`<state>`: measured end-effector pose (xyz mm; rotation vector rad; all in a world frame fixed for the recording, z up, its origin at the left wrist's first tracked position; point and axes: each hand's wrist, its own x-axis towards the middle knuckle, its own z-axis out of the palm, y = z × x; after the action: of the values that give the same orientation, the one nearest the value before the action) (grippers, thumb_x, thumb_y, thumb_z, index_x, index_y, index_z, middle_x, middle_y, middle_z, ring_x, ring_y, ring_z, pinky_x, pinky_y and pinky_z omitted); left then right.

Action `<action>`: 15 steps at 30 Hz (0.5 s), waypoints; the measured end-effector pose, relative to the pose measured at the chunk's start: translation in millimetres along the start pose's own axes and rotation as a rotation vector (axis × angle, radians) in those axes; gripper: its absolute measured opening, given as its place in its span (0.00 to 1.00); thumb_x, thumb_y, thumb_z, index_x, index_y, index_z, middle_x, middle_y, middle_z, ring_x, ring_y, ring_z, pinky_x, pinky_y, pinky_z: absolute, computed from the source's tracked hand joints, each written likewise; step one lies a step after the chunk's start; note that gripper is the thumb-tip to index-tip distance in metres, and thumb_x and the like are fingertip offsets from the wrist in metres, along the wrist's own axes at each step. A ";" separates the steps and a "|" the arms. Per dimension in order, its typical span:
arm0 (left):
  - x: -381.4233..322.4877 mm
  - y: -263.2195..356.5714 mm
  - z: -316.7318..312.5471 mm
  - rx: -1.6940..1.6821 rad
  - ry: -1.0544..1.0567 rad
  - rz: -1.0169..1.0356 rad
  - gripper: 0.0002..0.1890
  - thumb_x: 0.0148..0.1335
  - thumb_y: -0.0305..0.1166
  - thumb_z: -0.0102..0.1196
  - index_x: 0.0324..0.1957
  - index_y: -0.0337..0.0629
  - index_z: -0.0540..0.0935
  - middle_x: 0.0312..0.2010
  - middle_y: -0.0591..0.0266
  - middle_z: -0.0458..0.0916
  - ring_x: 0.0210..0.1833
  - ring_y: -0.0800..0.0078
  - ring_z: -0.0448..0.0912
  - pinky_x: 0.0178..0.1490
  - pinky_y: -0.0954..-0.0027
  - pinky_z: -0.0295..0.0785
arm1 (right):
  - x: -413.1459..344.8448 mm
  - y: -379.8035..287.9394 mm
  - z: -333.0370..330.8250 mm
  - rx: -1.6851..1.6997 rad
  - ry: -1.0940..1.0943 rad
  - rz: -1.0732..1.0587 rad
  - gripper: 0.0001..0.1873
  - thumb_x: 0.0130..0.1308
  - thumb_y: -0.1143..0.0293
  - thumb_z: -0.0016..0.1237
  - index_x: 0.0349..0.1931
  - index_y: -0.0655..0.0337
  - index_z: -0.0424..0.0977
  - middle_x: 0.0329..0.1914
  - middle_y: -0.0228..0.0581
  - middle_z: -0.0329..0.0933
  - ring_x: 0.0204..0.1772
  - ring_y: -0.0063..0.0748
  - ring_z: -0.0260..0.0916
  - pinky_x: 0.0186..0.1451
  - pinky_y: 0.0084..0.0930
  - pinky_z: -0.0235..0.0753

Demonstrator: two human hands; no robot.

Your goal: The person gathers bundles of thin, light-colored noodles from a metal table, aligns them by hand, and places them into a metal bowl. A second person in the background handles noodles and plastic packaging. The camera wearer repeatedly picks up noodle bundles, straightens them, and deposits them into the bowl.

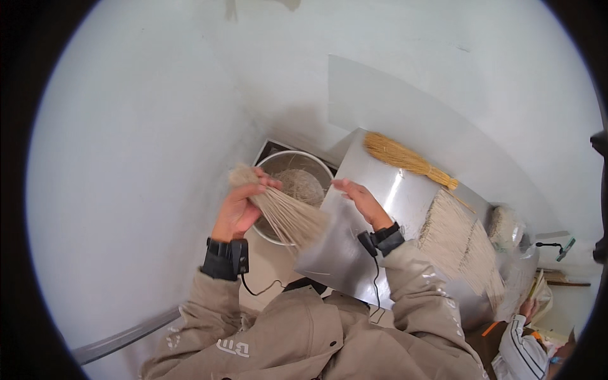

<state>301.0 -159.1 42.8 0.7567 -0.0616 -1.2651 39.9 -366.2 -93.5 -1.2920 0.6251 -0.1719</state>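
Note:
My left hand grips a bundle of thin, pale, dry strands near its upper left end. The bundle slants down to the right and fans out, its lower end blurred. Below it stands a round metal pot with loose strand scraps inside. My right hand holds nothing. Its fingers are extended over the left part of a shiny metal table, apart from the bundle. Whether it touches the tabletop I cannot tell.
A straw whisk broom lies along the table's far edge. Right of my right forearm lie rows of similar strands, with clear plastic bags beyond. Another person's striped sleeve shows at lower right. A wall rises on the left.

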 end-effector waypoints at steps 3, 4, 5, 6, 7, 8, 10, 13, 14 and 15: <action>23.7 -31.7 21.0 -0.078 -0.286 -0.329 0.19 0.61 0.15 0.55 0.55 0.36 0.75 0.43 0.56 0.80 0.52 0.58 0.82 0.71 0.50 0.74 | -49.5 -55.4 2.9 0.022 -0.289 0.129 0.36 0.76 0.47 0.54 0.73 0.67 0.70 0.73 0.48 0.74 0.77 0.37 0.67 0.81 0.35 0.60; 36.2 -48.7 32.0 -0.115 -0.344 -0.409 0.21 0.60 0.14 0.55 0.56 0.36 0.74 0.41 0.58 0.79 0.51 0.60 0.81 0.73 0.51 0.73 | -64.2 -66.3 11.5 0.061 -0.344 0.152 0.36 0.76 0.48 0.55 0.73 0.68 0.69 0.73 0.48 0.74 0.76 0.37 0.68 0.80 0.35 0.62; 50.1 -67.1 43.1 -0.150 -0.404 -0.495 0.22 0.59 0.14 0.54 0.56 0.36 0.74 0.40 0.59 0.78 0.51 0.62 0.81 0.75 0.51 0.72 | -76.1 -73.1 18.5 0.099 -0.404 0.135 0.36 0.76 0.49 0.55 0.73 0.68 0.68 0.74 0.48 0.73 0.75 0.38 0.69 0.79 0.35 0.64; 59.8 -85.8 54.1 -0.151 -0.445 -0.531 0.22 0.60 0.15 0.54 0.57 0.35 0.73 0.40 0.59 0.78 0.50 0.62 0.81 0.75 0.52 0.72 | -88.0 -75.7 27.3 0.320 -0.418 0.213 0.34 0.75 0.53 0.57 0.72 0.69 0.69 0.70 0.50 0.75 0.73 0.40 0.72 0.77 0.37 0.67; 70.4 -104.5 65.0 -0.152 -0.484 -0.568 0.22 0.61 0.16 0.54 0.59 0.35 0.73 0.40 0.59 0.78 0.50 0.62 0.81 0.76 0.53 0.72 | -97.8 -74.3 35.5 0.542 -0.441 0.247 0.33 0.74 0.56 0.59 0.70 0.69 0.69 0.67 0.52 0.77 0.70 0.42 0.75 0.74 0.40 0.71; 78.8 -121.1 74.0 -0.154 -0.532 -0.600 0.22 0.62 0.17 0.53 0.60 0.35 0.73 0.41 0.59 0.79 0.50 0.62 0.82 0.76 0.54 0.71 | -105.6 -71.3 39.3 0.779 -0.485 0.271 0.32 0.72 0.59 0.61 0.69 0.70 0.69 0.63 0.54 0.79 0.67 0.45 0.77 0.72 0.42 0.75; 92.5 -146.6 88.2 -0.084 -0.507 -0.646 0.22 0.66 0.21 0.52 0.63 0.34 0.72 0.45 0.57 0.81 0.53 0.61 0.82 0.76 0.54 0.72 | -115.2 -60.6 39.1 0.810 -0.340 0.242 0.26 0.70 0.66 0.63 0.63 0.68 0.71 0.55 0.51 0.82 0.58 0.45 0.81 0.64 0.44 0.81; 102.7 -172.0 101.1 0.072 -0.421 -0.675 0.24 0.74 0.32 0.51 0.69 0.33 0.70 0.57 0.51 0.82 0.65 0.58 0.79 0.75 0.54 0.73 | -121.4 -39.3 29.5 0.807 -0.064 0.243 0.17 0.67 0.74 0.63 0.53 0.65 0.74 0.40 0.43 0.82 0.44 0.41 0.84 0.53 0.39 0.85; 102.9 -179.4 104.3 0.097 -0.410 -0.656 0.25 0.75 0.34 0.51 0.69 0.32 0.71 0.58 0.50 0.81 0.67 0.58 0.78 0.75 0.54 0.73 | -121.9 -32.0 24.9 0.799 -0.001 0.234 0.16 0.67 0.75 0.63 0.52 0.65 0.74 0.39 0.42 0.82 0.43 0.40 0.84 0.51 0.38 0.86; 103.1 -184.0 105.9 0.122 -0.403 -0.634 0.25 0.76 0.36 0.51 0.69 0.32 0.71 0.60 0.49 0.81 0.69 0.57 0.77 0.74 0.54 0.73 | -121.8 -24.8 20.7 0.788 0.063 0.234 0.15 0.67 0.76 0.63 0.51 0.65 0.75 0.39 0.41 0.82 0.42 0.39 0.84 0.50 0.37 0.86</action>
<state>135.3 -317.5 -13.3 0.6327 -0.2412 -2.0239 -44.1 -300.4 -26.6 -0.4525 0.6634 -0.2353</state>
